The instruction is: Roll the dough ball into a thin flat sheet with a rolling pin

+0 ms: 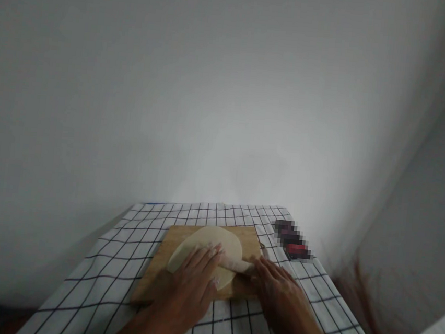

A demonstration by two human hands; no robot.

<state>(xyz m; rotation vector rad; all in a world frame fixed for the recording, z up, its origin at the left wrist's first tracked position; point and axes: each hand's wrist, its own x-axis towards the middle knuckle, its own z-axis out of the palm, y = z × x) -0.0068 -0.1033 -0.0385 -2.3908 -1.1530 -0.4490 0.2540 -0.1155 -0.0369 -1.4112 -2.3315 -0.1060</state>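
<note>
A flat, pale sheet of rolled dough point(216, 235) lies on a wooden board point(157, 268). Across its right part runs a pale rolling pin point(238, 265), visible only between my two hands. My left hand point(194, 280) lies over the pin's left end, fingers long and close together on one side and thumb on the other; flour whitens the fingertips. At the board's right edge, my right hand point(279, 290) is closed over the other end of the pin. Both hands hide the pin's ends and some of the dough.
Under the board is a table with a white, black-checked cloth point(119, 254). A dark, pixelated object with a red patch point(293, 241) lies on the cloth at the right. A pale wall point(212, 108) rises behind the table. Blurred brownish strands point(368, 291) show beyond its right edge.
</note>
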